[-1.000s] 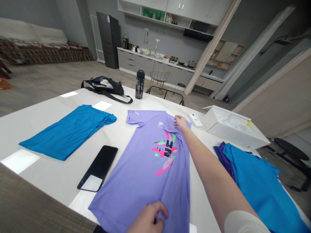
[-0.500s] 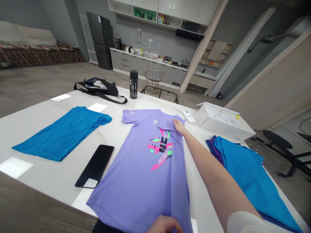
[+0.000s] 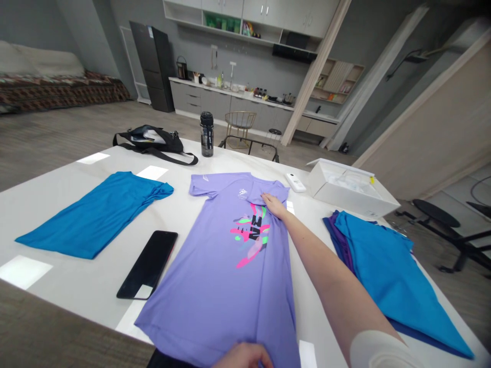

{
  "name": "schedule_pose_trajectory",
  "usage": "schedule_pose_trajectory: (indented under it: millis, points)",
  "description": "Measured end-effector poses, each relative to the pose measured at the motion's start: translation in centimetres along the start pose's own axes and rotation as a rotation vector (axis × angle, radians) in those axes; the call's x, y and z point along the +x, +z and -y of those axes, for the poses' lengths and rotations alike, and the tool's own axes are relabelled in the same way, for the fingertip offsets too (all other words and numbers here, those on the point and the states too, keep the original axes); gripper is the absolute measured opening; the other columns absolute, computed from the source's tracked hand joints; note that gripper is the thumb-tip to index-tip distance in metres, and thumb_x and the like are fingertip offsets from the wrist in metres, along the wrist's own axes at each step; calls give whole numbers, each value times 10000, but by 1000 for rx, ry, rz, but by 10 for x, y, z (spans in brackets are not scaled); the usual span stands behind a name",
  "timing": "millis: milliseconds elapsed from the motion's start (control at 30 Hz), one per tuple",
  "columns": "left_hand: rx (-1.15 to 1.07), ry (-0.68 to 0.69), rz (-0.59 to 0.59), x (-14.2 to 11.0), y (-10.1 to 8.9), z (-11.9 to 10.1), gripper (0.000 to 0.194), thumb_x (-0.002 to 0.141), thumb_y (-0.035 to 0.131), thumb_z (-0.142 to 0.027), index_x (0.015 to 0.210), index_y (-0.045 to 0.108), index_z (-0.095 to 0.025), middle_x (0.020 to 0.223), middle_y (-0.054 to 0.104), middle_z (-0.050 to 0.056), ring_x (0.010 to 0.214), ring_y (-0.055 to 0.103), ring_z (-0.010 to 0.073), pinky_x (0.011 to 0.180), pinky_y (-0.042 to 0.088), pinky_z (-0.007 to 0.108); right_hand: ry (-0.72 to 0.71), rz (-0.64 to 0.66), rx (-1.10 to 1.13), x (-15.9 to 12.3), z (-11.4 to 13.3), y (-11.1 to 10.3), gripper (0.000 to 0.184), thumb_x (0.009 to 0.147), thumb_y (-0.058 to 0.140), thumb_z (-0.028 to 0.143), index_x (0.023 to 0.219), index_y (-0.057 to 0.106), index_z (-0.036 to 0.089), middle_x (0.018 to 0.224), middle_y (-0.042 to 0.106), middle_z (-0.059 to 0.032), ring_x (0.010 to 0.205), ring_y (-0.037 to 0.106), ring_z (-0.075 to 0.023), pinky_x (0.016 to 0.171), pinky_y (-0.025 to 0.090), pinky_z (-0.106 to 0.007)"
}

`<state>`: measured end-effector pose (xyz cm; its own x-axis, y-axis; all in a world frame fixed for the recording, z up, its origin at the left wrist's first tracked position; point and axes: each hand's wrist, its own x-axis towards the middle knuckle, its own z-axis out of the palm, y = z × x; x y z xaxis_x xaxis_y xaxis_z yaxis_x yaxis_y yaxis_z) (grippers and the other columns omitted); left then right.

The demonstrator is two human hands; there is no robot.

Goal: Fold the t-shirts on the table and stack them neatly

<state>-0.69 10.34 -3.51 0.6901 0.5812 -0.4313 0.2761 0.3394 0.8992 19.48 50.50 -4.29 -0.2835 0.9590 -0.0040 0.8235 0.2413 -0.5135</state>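
A light purple T-shirt (image 3: 222,286) with a bright pink, green and black print lies on the table, its right side folded inward over part of the print. My right hand (image 3: 273,205) rests flat on the folded part below the collar, fingers stretched out. At the bottom edge of the view my left hand (image 3: 245,355) is closed at the shirt's hem, its fingers partly out of frame. To the left lies a black phone (image 3: 149,263), close to the shirt's side.
A folded blue shirt (image 3: 95,214) lies on the left of the white table (image 3: 184,204). On the right is a stack of blue and purple clothes (image 3: 383,260) below an open white box (image 3: 349,189). A small white device (image 3: 295,182), a bottle (image 3: 207,135) and a black bag (image 3: 153,139) stand farther back.
My right hand has shifted left from the shoulder edge and flattened on the fabric. The fold has moved slightly inward. My left hand stays near the hem, a little farther left in view.
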Motion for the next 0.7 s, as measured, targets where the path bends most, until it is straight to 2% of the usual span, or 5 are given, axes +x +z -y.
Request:
schedule_pose_trajectory:
  millis: [100,233,333,467,700]
  points:
    - [252,-59,-49,-7,-12,-11,207,843,659,-313,1009,757,-238,628,531,-46,685,492,132,722,389,243,-25,-27,-31,-5,8,-3,536,1058,314,507,1330,654,195,1515,530,-102,1457,417,-237,1222,258,-397]
    - [580,34,-432,-2,-11,-54,258,946,522,-259,1142,689,-275,840,684,-1,840,615,186,808,445,297,-62,-55,-184,-17,19,-15,653,907,558,692,1319,657,197,1365,630,-143,1281,572,-303,1109,400,-393]
    - [876,187,-576,25,4,-74,258,953,585,-319,1193,657,-257,1084,686,52,998,631,248,869,476,368,-51,22,-279,-22,28,-19,679,774,747,660,1282,682,214,1257,683,-132,1121,654,-313,967,490,-369]
    - [1103,192,-691,61,25,-57,468,904,687,-423,1327,620,-234,1094,681,90,1006,635,307,865,506,467,10,-39,-252,-15,44,-12,310,953,600,462,1073,756,223,1060,756,-89,1001,693,-266,880,503,-325]
    - [1203,498,-618,58,28,-13,590,993,483,-474,1490,490,-158,1564,457,155,1434,410,328,1159,309,573,25,-130,-234,-10,63,13,406,958,555,555,1098,733,218,1101,749,-101,1043,678,-267,914,490,-334]
